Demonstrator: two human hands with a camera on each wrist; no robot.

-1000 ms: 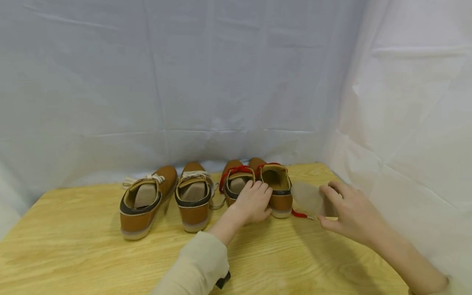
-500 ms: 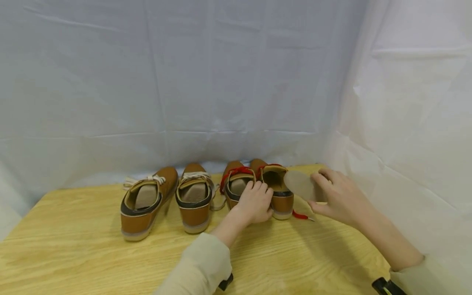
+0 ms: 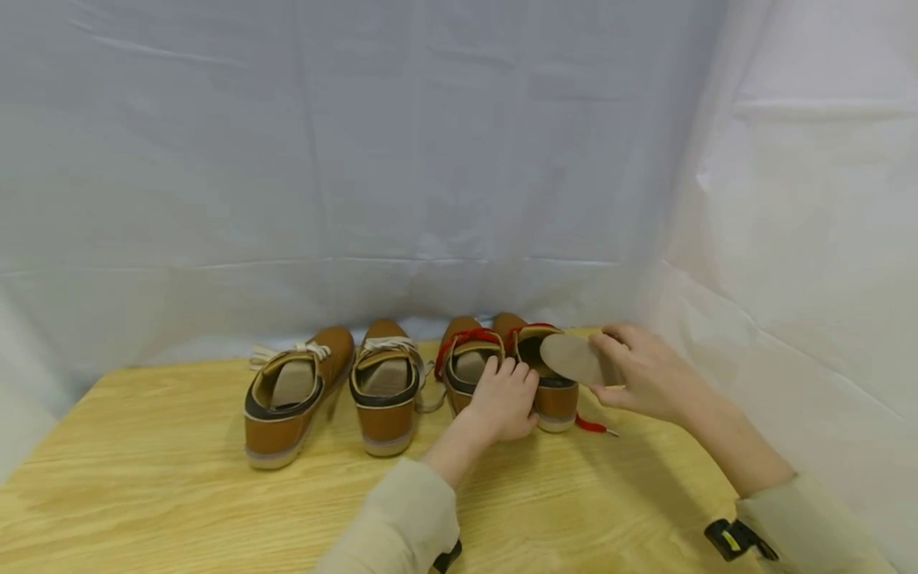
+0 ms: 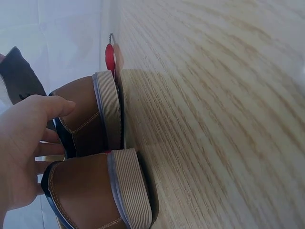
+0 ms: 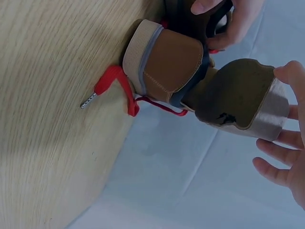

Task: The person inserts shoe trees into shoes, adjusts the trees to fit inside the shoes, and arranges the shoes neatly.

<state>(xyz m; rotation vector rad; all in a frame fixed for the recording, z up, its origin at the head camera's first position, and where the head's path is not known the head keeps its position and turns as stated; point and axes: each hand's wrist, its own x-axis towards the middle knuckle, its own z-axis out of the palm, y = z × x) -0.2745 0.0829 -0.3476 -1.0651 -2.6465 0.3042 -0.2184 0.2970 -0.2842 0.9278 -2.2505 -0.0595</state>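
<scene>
Two brown shoes with red laces stand side by side; the left one (image 3: pixel 470 363) has an insole in it. My left hand (image 3: pixel 505 401) holds the heel collar of the right red-laced shoe (image 3: pixel 556 405), thumb against the heel's back, as the left wrist view shows. With thumb and fingers, my right hand (image 3: pixel 641 376) pinches a beige insole (image 3: pixel 570 356) by one end. The insole's other end overlaps this shoe's opening. In the right wrist view the insole's dark underside (image 5: pixel 233 93) shows, close to the collar. A red lace end (image 3: pixel 591 426) lies on the table.
Two more brown shoes with cream laces, one angled (image 3: pixel 287 399) and one straight (image 3: pixel 386 399), stand to the left, insoles inside. White sheeting (image 3: pixel 459 159) hangs behind and on the right side of the wooden table (image 3: pixel 215 510).
My right hand has moved left and slightly up, bringing the insole from beside the right red-laced shoe to over its opening. My left hand stays at that shoe's heel.
</scene>
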